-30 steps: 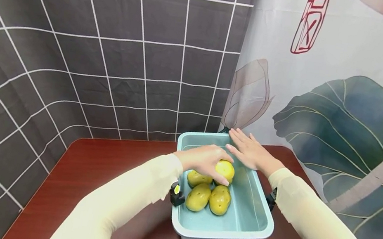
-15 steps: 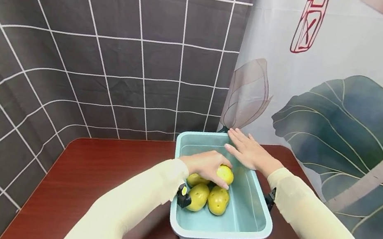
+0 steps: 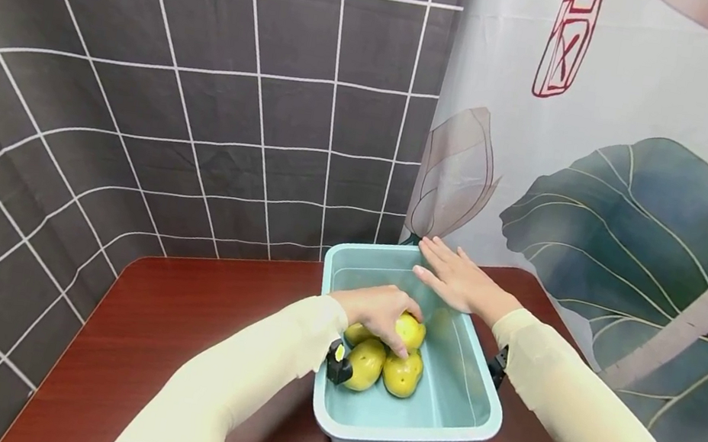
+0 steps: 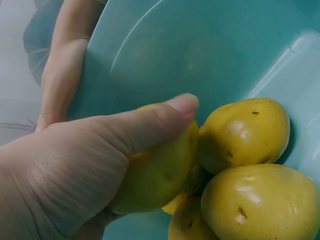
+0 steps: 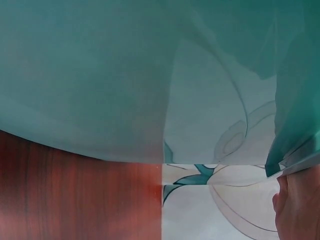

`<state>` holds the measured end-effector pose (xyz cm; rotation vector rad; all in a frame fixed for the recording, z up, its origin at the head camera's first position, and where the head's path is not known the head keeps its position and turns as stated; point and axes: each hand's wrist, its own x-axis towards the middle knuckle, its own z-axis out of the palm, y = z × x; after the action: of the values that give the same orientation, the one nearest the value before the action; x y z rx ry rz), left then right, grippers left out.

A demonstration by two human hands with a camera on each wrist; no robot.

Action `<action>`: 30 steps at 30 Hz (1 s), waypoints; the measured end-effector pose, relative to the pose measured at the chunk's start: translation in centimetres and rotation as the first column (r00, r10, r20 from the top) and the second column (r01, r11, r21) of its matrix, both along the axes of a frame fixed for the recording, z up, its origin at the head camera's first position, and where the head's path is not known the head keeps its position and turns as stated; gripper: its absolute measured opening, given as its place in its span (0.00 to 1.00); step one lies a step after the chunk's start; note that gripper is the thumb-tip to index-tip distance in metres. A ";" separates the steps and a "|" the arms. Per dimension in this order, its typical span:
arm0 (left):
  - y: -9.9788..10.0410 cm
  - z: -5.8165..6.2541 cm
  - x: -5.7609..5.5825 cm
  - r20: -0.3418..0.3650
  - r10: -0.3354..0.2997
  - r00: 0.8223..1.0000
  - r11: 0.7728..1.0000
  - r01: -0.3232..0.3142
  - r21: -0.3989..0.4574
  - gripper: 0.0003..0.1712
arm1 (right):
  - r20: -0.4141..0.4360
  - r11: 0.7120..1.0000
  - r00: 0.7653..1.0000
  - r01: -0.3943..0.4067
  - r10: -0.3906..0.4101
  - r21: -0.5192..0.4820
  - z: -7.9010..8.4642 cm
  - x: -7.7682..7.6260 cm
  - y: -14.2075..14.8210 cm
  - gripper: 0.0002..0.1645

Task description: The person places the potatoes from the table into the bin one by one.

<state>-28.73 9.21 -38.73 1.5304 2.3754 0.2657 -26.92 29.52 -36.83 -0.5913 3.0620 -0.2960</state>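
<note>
My left hand [image 3: 384, 313] is down inside the light blue plastic tub [image 3: 403, 439], thumb and fingers round a yellow potato [image 4: 162, 175]. In the left wrist view the thumb lies across its top; the fingers are mostly hidden behind it. Beside the held one sit more potatoes, one [image 4: 245, 132] farther along the tub floor and a larger one [image 4: 260, 200] nearer. My right hand [image 3: 457, 274] lies on the tub's far right corner with its fingers straight over the rim. In the right wrist view only a bit of that hand [image 5: 300, 205] shows, at the lower right edge.
The tub stands on a reddish-brown table [image 3: 215, 307]. Behind rises a dark grey curtain [image 3: 204, 112] with white grid lines. To the right hangs a white cloth [image 3: 511, 60] printed with lotus leaves.
The left hand has sunk lower into the tub and come slightly nearer, and the potato in it moved down beside the others. The right hand has stayed on the rim.
</note>
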 end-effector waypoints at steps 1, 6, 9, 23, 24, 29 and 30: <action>0.0 -0.1 0.0 0.000 -0.001 1.000 1.000 0.001 -0.012 0.39 | -0.001 1.000 1.000 -0.001 0.001 0.002 0.0 0.0 0.0 0.45; 0.0 -0.1 0.2 0.012 0.005 1.000 0.999 -0.004 -0.037 0.39 | 0.004 1.000 1.000 0.006 -0.006 -0.001 -0.3 0.1 0.0 0.45; 0.0 -0.1 0.2 0.007 0.019 1.000 1.000 -0.019 -0.009 0.37 | 0.002 1.000 1.000 0.006 -0.006 0.003 -0.3 0.1 0.1 0.45; 0.1 0.4 0.1 -0.008 0.035 0.999 0.999 -0.035 0.037 0.36 | 0.010 0.999 1.000 -0.005 0.005 0.031 0.2 0.1 0.2 0.45; 0.0 0.4 0.1 -0.010 0.035 0.999 0.999 -0.035 0.033 0.36 | 0.013 1.000 1.000 -0.005 0.005 0.030 0.2 0.1 0.1 0.45; -0.2 1.1 0.1 -0.021 0.053 0.998 0.999 -0.053 0.008 0.36 | 0.017 1.000 1.000 -0.001 0.001 0.022 0.1 0.0 0.0 0.45; -0.3 1.2 0.2 -0.020 0.060 0.998 0.998 -0.060 0.001 0.36 | 0.013 1.000 1.000 -0.003 0.003 0.019 0.1 -0.1 0.0 0.45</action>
<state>-28.58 8.88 -37.50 1.4703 2.4399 0.2652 -26.98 29.56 -36.73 -0.5908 3.0477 -0.2696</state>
